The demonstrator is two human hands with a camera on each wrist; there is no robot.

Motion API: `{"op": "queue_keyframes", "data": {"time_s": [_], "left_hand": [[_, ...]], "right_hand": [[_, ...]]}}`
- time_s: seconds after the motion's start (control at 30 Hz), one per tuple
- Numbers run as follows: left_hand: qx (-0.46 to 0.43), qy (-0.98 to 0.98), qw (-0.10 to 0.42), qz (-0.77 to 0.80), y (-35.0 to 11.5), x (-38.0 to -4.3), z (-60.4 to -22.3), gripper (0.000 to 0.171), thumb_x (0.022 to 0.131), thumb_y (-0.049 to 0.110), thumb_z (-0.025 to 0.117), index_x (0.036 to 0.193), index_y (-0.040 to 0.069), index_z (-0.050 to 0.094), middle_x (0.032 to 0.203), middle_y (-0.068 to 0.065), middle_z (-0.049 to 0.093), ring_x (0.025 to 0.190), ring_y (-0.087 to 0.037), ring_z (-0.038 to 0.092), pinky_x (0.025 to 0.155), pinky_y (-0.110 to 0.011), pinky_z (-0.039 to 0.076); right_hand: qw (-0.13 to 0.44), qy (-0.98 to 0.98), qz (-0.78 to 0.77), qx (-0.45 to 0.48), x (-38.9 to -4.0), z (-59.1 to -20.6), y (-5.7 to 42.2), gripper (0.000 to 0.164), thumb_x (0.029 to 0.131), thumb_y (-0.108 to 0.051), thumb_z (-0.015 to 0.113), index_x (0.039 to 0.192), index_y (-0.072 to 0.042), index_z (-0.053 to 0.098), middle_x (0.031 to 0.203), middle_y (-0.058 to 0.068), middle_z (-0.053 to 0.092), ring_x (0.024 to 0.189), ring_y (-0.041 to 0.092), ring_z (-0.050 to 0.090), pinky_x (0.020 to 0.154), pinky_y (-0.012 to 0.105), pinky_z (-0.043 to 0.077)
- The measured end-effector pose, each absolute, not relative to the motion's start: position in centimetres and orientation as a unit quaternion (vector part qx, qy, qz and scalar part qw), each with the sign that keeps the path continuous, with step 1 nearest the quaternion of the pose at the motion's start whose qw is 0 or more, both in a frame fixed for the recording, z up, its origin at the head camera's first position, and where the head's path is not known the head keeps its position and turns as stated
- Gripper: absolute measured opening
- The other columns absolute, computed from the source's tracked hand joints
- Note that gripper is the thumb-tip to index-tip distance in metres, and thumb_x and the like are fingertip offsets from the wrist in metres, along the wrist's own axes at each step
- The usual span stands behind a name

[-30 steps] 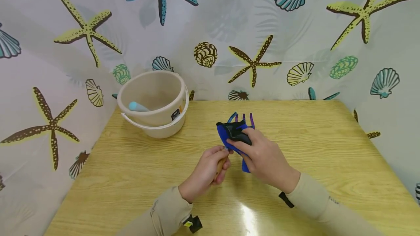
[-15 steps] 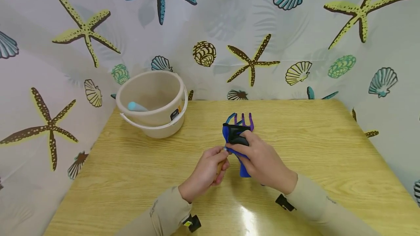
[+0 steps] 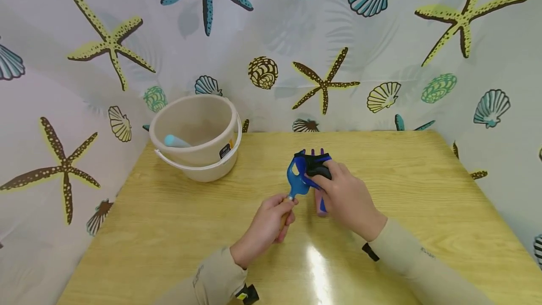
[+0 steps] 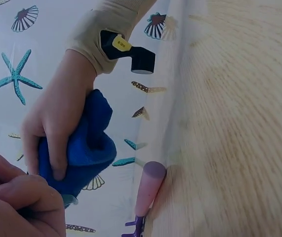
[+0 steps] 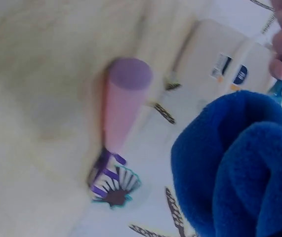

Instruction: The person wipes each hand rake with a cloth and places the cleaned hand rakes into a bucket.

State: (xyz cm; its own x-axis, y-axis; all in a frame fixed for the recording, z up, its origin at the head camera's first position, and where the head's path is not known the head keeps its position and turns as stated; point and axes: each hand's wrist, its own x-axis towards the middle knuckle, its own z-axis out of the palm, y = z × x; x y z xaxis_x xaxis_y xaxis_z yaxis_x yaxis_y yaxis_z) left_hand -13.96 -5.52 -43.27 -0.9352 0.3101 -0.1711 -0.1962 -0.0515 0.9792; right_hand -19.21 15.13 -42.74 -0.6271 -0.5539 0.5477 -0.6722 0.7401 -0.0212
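Observation:
My left hand [image 3: 270,219] grips the wooden handle of a small trowel with a shiny blue metal head [image 3: 295,185]. A soft blue-and-black cloth [image 3: 318,165] is bunched in my right hand [image 3: 350,201], against the right side of the trowel's head and covering part of it. The right wrist view shows the cloth's plush blue folds [image 5: 220,163] up close. Under the right hand, a hand rake with a pink handle [image 3: 320,208] and purple tines lies on the table; its middle is hidden by the cloth and hand.
A cream bucket [image 3: 192,159] with a white bail stands at the back left of the wooden table [image 3: 182,229]. A light-blue handle [image 3: 175,141] pokes up inside it. A curtain [image 3: 237,69] printed with starfish and shells hangs around the table's back and sides.
The cloth has shifted right and slightly up off the trowel, so more of the blue head shows. The rake's pink handle has come into sight. The left hand keeps its grip.

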Motion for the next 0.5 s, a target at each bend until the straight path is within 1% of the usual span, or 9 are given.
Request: {"op": "queue_keyframes", "data": {"time_s": [0.1, 0.17, 0.23, 0.3, 0.37, 0.43, 0.5], "left_hand": [[0.034, 0.685, 0.156, 0.711, -5.7, -14.0, -43.3, 0.027, 0.102, 0.019, 0.037, 0.106, 0.001, 0.057, 0.066, -0.004, 0.05, 0.034, -0.013, 0.033, 0.031, -0.021, 0.028], [0.036, 0.709, 0.14, 0.69, -5.8, -14.2, -43.3, 0.027, 0.101, 0.02, 0.038, 0.107, 0.002, 0.058, 0.069, -0.007, 0.055, 0.035, -0.013, 0.034, 0.033, -0.022, 0.031], [0.042, 0.734, 0.127, 0.666, -5.9, -14.3, -43.4, 0.024, 0.1, 0.019, 0.042, 0.109, 0.004, 0.058, 0.072, -0.011, 0.06, 0.035, -0.013, 0.036, 0.035, -0.022, 0.034], [0.046, 0.751, 0.126, 0.646, -6.0, -14.5, -43.5, 0.02, 0.097, 0.018, 0.047, 0.109, 0.005, 0.056, 0.076, -0.014, 0.064, 0.036, -0.012, 0.038, 0.036, -0.023, 0.036], [0.052, 0.762, 0.124, 0.634, -6.0, -14.6, -43.7, 0.019, 0.094, 0.016, 0.052, 0.111, 0.007, 0.055, 0.078, -0.016, 0.066, 0.036, -0.012, 0.038, 0.036, -0.023, 0.036], [0.058, 0.771, 0.118, 0.623, -6.0, -14.7, -43.8, 0.02, 0.092, 0.015, 0.056, 0.111, 0.008, 0.053, 0.078, -0.017, 0.067, 0.038, -0.011, 0.039, 0.037, -0.023, 0.036], [0.067, 0.785, 0.102, 0.607, -5.8, -14.9, -43.9, 0.023, 0.09, 0.014, 0.058, 0.111, 0.009, 0.052, 0.078, -0.015, 0.067, 0.043, -0.012, 0.044, 0.039, -0.024, 0.037]], "right_hand": [[0.276, -0.883, 0.171, 0.34, -18.8, -41.7, 15.7, 0.029, 0.087, -0.016, 0.065, 0.116, -0.017, 0.069, 0.112, 0.018, 0.054, 0.098, 0.028, 0.052, 0.06, 0.048, 0.058], [0.293, -0.869, 0.208, 0.339, -18.6, -41.0, 15.9, 0.032, 0.086, -0.015, 0.066, 0.118, -0.017, 0.068, 0.112, 0.018, 0.054, 0.098, 0.026, 0.052, 0.062, 0.047, 0.057], [0.308, -0.854, 0.241, 0.343, -18.4, -40.2, 16.1, 0.035, 0.085, -0.012, 0.066, 0.119, -0.017, 0.067, 0.111, 0.018, 0.054, 0.095, 0.025, 0.053, 0.063, 0.046, 0.055], [0.317, -0.841, 0.261, 0.352, -18.2, -39.6, 16.1, 0.037, 0.084, -0.011, 0.066, 0.12, -0.017, 0.067, 0.111, 0.018, 0.054, 0.096, 0.025, 0.053, 0.064, 0.047, 0.055], [0.316, -0.835, 0.263, 0.366, -18.1, -39.0, 15.8, 0.038, 0.084, -0.011, 0.067, 0.121, -0.018, 0.066, 0.114, 0.019, 0.054, 0.1, 0.026, 0.052, 0.069, 0.049, 0.054], [0.304, -0.837, 0.248, 0.382, -17.9, -38.7, 15.4, 0.039, 0.084, -0.012, 0.067, 0.122, -0.02, 0.066, 0.117, 0.018, 0.054, 0.105, 0.026, 0.05, 0.07, 0.048, 0.055], [0.285, -0.845, 0.218, 0.396, -17.8, -38.6, 14.8, 0.038, 0.085, -0.014, 0.067, 0.123, -0.021, 0.065, 0.121, 0.018, 0.053, 0.112, 0.026, 0.047, 0.075, 0.049, 0.055]]}}
